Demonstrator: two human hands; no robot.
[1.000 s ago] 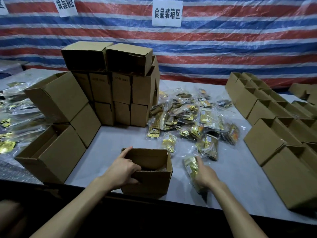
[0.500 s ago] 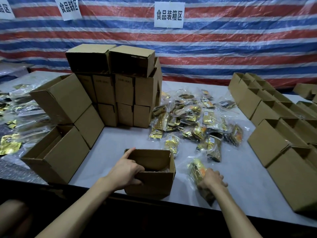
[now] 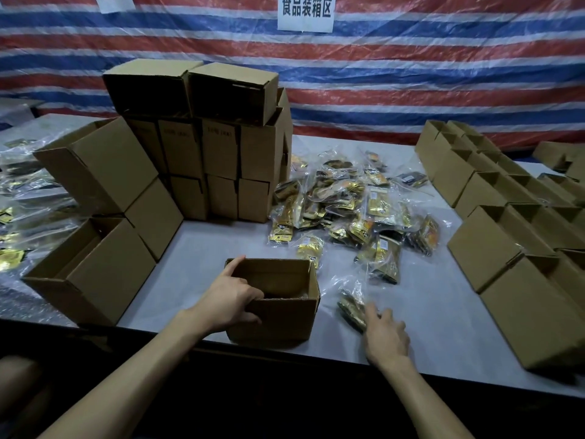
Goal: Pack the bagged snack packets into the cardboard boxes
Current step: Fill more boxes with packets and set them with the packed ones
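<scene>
Right hand (image 3: 386, 342) pulls back to packet's (image 3: 349, 307) 5 o'clock, fingers spread, empty; left hand (image 3: 231, 299) grips box (image 3: 285, 323) wall.

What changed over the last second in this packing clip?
The right hand loosened its grip on the bagged packet beside the open box and drew back toward the table's near edge; its spread fingers, blurred, are only at the packet's end. The packet barely moved. The left hand kept gripping the box; packet pile and stacked boxes stayed.
</scene>
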